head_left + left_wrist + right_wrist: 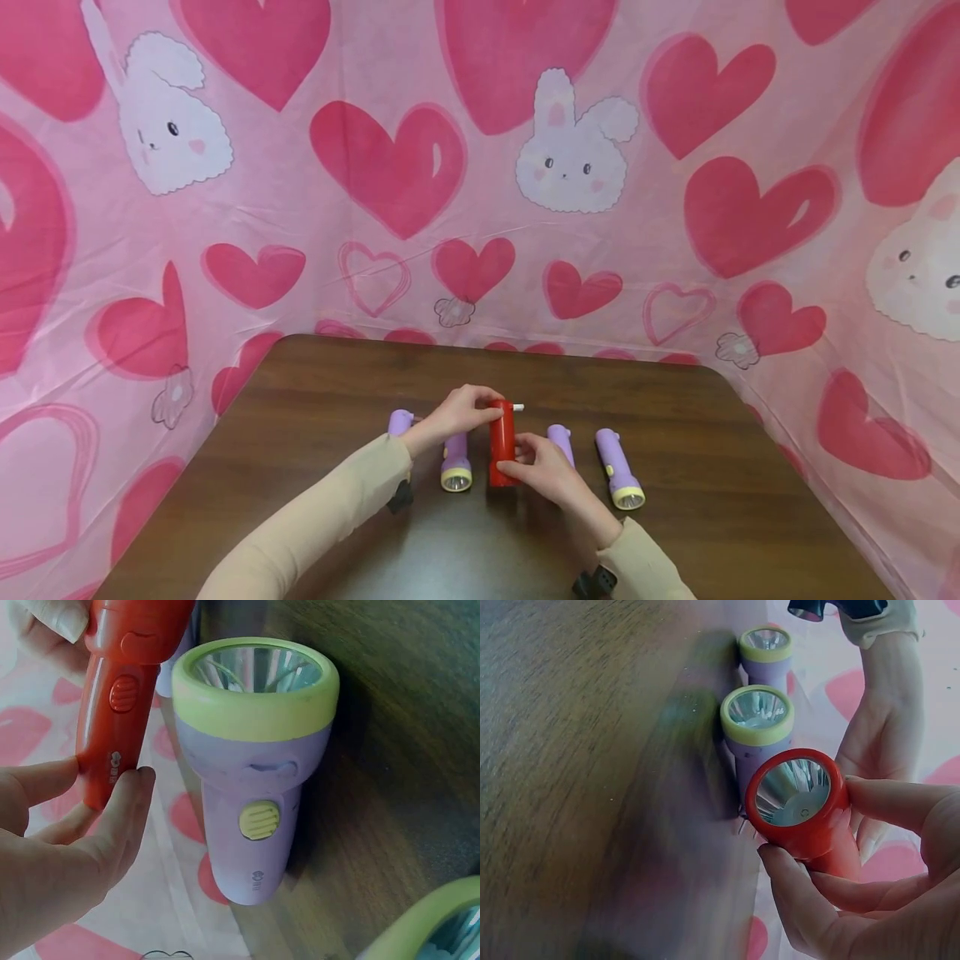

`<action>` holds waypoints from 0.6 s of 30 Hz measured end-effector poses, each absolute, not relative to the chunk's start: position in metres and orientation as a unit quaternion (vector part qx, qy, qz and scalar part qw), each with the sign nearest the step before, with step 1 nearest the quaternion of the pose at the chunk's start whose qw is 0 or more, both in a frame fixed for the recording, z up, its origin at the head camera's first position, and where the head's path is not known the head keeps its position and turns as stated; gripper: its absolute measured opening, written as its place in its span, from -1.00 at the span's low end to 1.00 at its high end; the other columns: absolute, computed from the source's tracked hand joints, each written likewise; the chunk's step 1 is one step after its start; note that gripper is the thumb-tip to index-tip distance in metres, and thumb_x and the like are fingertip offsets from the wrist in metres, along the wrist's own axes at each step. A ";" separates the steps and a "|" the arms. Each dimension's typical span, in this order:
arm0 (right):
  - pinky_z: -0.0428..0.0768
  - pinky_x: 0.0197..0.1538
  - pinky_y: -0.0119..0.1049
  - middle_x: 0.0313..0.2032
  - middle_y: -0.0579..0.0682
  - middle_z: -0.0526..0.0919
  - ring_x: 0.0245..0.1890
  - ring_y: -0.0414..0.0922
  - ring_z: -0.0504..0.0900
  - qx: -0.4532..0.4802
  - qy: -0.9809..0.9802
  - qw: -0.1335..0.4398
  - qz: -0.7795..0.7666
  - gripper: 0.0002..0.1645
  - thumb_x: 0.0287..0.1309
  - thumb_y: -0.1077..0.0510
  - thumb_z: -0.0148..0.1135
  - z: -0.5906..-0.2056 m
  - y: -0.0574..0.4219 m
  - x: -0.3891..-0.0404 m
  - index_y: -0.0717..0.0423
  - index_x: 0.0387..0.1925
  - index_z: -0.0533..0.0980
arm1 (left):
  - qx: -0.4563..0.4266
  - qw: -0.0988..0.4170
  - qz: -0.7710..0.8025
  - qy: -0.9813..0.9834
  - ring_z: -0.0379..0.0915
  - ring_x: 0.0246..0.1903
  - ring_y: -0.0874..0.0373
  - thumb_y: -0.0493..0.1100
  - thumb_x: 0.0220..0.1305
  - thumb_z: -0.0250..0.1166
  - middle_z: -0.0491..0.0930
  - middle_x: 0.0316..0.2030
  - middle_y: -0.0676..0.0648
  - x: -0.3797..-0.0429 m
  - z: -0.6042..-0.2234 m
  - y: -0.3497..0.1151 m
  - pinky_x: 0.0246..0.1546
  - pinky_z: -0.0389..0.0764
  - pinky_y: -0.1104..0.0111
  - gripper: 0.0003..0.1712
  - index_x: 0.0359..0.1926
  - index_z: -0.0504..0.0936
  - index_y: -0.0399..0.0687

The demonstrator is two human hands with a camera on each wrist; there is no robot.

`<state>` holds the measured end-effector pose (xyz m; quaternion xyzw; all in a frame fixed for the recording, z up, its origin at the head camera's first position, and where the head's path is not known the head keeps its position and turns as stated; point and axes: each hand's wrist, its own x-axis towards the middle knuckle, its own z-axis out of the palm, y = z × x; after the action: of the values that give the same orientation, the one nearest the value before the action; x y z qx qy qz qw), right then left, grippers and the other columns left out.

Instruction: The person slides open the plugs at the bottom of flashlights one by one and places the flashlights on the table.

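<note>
A red flashlight (502, 450) is held by both hands above the table, between purple flashlights with yellow rims. My left hand (467, 410) pinches its tail end between thumb and fingers; a small white piece (518, 407) sticks out sideways there. Around the head end, my right hand (546, 468) curls its thumb and fingers. The right wrist view looks into its reflector (795, 793), and the left wrist view shows its red ribbed switch (124, 694). One purple flashlight (456, 465) lies just left of the red one. Another purple flashlight (560, 440) is partly hidden behind my right hand.
Farther right lies a purple flashlight (618, 468), its lens toward me. At the left, a purple flashlight (401, 422) is partly covered by my left forearm. The dark wooden table (337, 375) is bordered by a pink heart-patterned cloth (480, 225).
</note>
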<state>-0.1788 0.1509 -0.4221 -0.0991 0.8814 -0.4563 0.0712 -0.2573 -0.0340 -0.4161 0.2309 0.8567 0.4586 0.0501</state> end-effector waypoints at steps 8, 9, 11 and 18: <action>0.72 -0.13 -0.15 -0.17 0.21 0.73 -0.21 -0.03 0.69 -0.105 0.887 0.079 -0.444 -0.41 0.08 0.10 0.41 -0.427 0.150 -0.183 0.43 0.04 0.51 | 0.233 0.060 0.435 0.868 0.61 -0.16 0.03 -0.19 0.29 0.29 0.73 -0.09 -0.22 -0.263 -0.422 -0.031 -0.11 0.62 0.28 -0.69 -0.01 0.68 -0.27; 0.72 -0.13 -0.15 -0.17 0.20 0.73 -0.21 -0.03 0.69 -0.105 0.887 0.082 -0.442 -0.41 0.08 0.09 0.40 -0.427 0.150 -0.184 0.43 0.05 0.51 | 0.235 0.059 0.431 0.869 0.61 -0.17 0.03 -0.19 0.29 0.28 0.73 -0.10 -0.22 -0.264 -0.423 -0.030 -0.13 0.62 0.28 -0.69 -0.02 0.68 -0.28; 0.72 -0.13 -0.15 -0.16 0.20 0.73 -0.20 -0.03 0.69 -0.104 0.888 0.089 -0.439 -0.40 0.10 0.09 0.39 -0.427 0.150 -0.184 0.43 0.06 0.50 | 0.231 0.062 0.428 0.871 0.61 -0.18 0.04 -0.20 0.29 0.28 0.73 -0.11 -0.22 -0.264 -0.424 -0.029 -0.14 0.62 0.30 -0.70 -0.02 0.68 -0.28; 0.72 -0.21 -0.17 -0.15 0.22 0.72 -0.23 -0.05 0.67 -0.096 0.887 0.107 -0.439 -0.40 0.12 0.10 0.37 -0.428 0.149 -0.188 0.46 0.07 0.48 | 0.219 0.078 0.425 0.875 0.54 -0.30 0.13 -0.23 0.30 0.27 0.73 -0.14 -0.23 -0.266 -0.424 -0.026 -0.27 0.59 0.38 -0.72 -0.04 0.67 -0.33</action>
<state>-0.1880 0.1494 -0.4280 -0.0965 0.8871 -0.4386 0.1067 -0.2664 -0.0260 -0.4238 0.2187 0.8750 0.4248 0.0784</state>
